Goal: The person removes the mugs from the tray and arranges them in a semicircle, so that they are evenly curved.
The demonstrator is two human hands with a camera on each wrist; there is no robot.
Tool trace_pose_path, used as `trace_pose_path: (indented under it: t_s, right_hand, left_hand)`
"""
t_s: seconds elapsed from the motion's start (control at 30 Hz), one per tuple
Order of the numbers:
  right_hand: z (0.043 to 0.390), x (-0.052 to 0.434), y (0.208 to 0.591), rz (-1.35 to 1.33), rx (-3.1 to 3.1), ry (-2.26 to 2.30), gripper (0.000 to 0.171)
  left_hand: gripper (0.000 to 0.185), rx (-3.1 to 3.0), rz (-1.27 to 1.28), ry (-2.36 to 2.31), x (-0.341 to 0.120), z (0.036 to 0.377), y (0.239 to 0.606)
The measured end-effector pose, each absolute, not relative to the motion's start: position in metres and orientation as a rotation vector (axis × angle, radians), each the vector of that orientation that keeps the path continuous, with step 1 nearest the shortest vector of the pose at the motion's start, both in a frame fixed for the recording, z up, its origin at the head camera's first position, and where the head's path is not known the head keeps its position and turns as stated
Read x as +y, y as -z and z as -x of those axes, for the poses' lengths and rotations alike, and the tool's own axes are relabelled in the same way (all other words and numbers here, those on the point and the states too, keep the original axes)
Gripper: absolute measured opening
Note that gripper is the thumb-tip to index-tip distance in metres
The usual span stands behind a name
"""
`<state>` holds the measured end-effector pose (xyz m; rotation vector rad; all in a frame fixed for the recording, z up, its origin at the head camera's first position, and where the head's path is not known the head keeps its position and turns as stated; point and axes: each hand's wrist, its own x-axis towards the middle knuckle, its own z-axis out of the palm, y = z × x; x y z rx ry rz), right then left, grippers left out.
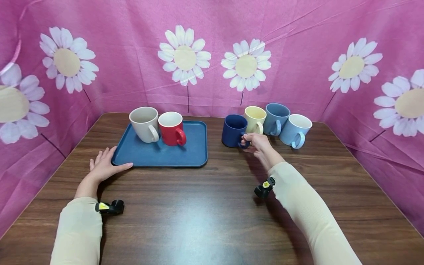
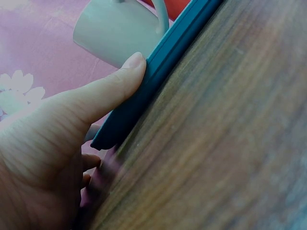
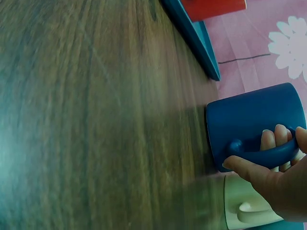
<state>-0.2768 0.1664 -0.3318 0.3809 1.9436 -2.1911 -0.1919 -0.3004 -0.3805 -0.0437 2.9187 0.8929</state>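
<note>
My right hand (image 1: 260,146) grips the handle of a navy blue mug (image 1: 230,131), which stands upright on the table right of the tray. In the right wrist view, fingers pass through the handle (image 3: 271,157) and the thumb lies along its outside. My left hand (image 1: 105,166) touches the front left corner of a blue tray (image 1: 193,156), thumb stretched along the front edge and the other fingers spread beside the left side. On the tray stand a light grey mug (image 1: 143,125) and a red mug (image 1: 170,130), handles toward the front right.
Close behind and right of the navy mug stand a pale yellow mug (image 1: 254,117), a grey-blue mug (image 1: 276,118) and a light blue mug (image 1: 294,129). All are on the brown wooden table (image 1: 165,221). A pink cloth (image 1: 132,48) with daisies hangs around the table.
</note>
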Motion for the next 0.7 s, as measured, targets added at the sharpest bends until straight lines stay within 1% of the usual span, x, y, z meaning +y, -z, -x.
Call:
trace_pose_path:
  t_s: [0.23,0.43,0.7]
  right_hand:
    - [0.276,0.171,0.331,-0.351,1.978,2.153,0.014]
    - [0.279,0.174,0.333,-0.4,1.961,2.167,0.013]
    - [0.277,0.18,0.33,-0.412,1.882,2.213,0.02]
  left_hand:
    - [0.102,2.922,0.044,-0.893,-0.301,0.192,0.38]
    - [0.103,2.922,0.045,-0.892,-0.301,0.191,0.38]
    - [0.102,2.92,0.053,-0.911,-0.299,0.191,0.381]
